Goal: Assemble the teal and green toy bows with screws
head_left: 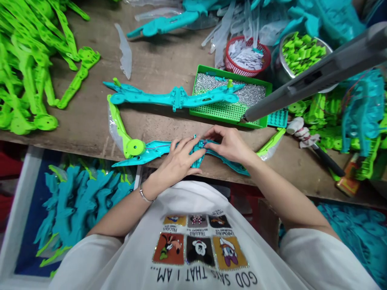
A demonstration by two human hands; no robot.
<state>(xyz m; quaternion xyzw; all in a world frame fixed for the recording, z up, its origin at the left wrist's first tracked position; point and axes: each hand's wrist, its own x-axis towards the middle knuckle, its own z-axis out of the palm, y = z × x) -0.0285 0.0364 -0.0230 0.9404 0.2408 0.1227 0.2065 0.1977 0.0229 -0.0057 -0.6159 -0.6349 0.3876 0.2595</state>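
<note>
clamping the shell (pixel 159 150) at its middle, the left hand (pixel 180 161) lies over it, thumb on the near side, fingers spread across the top; much of the middle is hidden beneath. just beside those fingers the right hand (pixel 231 143) bends thumb and fingertips close together over the shell; whether they pinch anything cannot be told, as the tips crowd what lies under them. its wrist covers part of the shell's right end, where a lime limb (pixel 272 143) sticks out beyond the forearm. left of the left hand, a thin wire (pixel 157 147) runs along the shell and slips from sight near the fingers. ahead of both hands, a bare strip of table (pixel 166 121) gives some room before a second shell (pixel 151 96), whose right end overlaps the green tray (pixel 229 117). ahead and right of the right hand, the screwdriver (pixel 290 90) slants in, cut off by the frame edge and hiding part of the tray and bowl (pixel 329 45). far left of the left hand, the lime pile (pixel 42 80) is also cut off. the table's near edge passes close behind the hands, leaving little room there.
</note>
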